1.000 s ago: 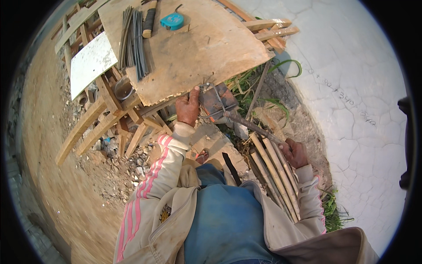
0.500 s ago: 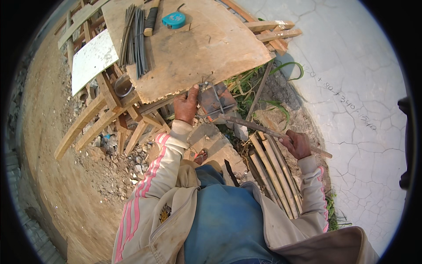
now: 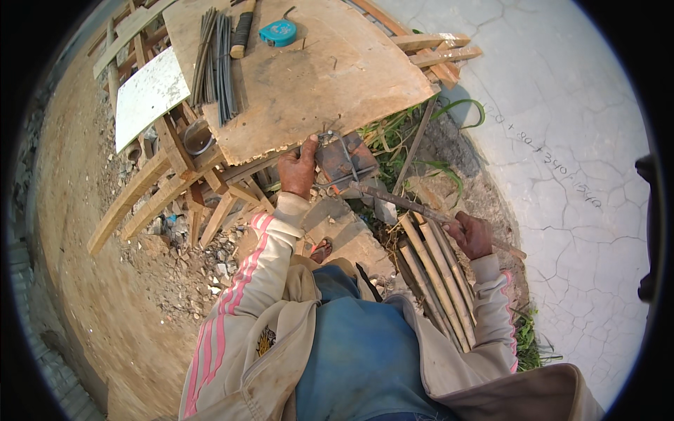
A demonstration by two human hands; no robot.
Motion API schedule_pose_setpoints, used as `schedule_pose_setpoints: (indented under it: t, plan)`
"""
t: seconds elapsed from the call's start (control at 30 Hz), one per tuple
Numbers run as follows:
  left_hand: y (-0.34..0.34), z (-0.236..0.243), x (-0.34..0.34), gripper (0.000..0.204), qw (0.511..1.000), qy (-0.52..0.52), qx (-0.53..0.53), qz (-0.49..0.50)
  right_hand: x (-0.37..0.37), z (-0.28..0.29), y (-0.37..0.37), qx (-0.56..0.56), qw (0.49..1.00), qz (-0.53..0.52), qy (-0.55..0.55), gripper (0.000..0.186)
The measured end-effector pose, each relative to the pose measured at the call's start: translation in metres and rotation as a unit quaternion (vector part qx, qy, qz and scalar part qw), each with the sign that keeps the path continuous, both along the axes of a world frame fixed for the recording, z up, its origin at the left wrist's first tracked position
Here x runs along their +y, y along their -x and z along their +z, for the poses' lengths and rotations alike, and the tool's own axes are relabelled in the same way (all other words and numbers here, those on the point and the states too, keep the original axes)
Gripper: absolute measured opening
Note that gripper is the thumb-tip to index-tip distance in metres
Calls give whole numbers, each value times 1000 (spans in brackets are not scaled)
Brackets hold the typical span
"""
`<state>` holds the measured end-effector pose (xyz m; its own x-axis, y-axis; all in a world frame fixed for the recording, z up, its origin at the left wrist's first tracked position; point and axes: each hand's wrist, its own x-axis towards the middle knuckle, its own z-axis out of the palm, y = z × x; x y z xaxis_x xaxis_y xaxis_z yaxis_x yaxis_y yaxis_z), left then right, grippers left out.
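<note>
My left hand (image 3: 297, 172) is closed at the plywood's (image 3: 309, 84) front edge, thumb up beside a bolt; what its fingers grip is hidden. Just right of it sits a rusty metal plate (image 3: 344, 154) with bent dark bars on it. My right hand (image 3: 472, 235) grips a long rusty bar (image 3: 400, 200), which runs from that plate down to the right past my fist. Under that hand lies a bundle of bamboo poles (image 3: 435, 281). On the plywood are thin steel rods (image 3: 217, 70), a tool with a wrapped handle (image 3: 242, 28) and a turquoise tape measure (image 3: 277, 32).
A white board (image 3: 151, 95) rests on piled timber (image 3: 126, 203) at left, above dirt and rubble (image 3: 182, 295). A cracked pale slab (image 3: 576, 266) runs along the right, with grass (image 3: 442, 175) at its broken edge. My sandalled foot (image 3: 321, 249) shows below.
Since a second ago my right hand has shifted slightly up and right with the bar, whose end now shows beyond my fist. My left hand has edged slightly up and left.
</note>
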<state>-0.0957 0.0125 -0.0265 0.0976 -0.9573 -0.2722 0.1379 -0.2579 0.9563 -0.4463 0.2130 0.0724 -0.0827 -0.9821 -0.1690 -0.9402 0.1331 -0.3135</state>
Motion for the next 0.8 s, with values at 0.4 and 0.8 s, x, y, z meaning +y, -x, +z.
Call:
schedule_pose_setpoints:
  t: [0.4, 0.8]
  plan:
    - [-8, 3, 6, 53, 992, 43, 83, -87, 15, -15, -8, 10, 999, -33, 29, 61]
    - [-8, -7, -1, 54, 982, 80, 133, -109, 110, -37, -176, 13, 959, -279, 56, 59]
